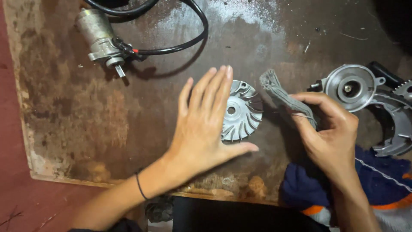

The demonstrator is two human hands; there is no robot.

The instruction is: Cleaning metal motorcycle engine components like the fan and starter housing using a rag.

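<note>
Silver finned pulley disc (242, 112) flat on stained brown board (77, 116). Left hand (204, 124) spread wide, fingers straight, over disc's left part. Right hand (332, 133) pinches folded grey rag (283, 96) just right of disc. Starter motor (101, 36) far left.

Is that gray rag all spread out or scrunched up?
Scrunched up. The gray rag is bunched into a narrow strip, pinched in the right hand.

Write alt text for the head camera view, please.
A left hand lies flat over a finned metal disc on a stained board; the right hand pinches a grey strip. A small motor and metal cover lie nearby.
</note>
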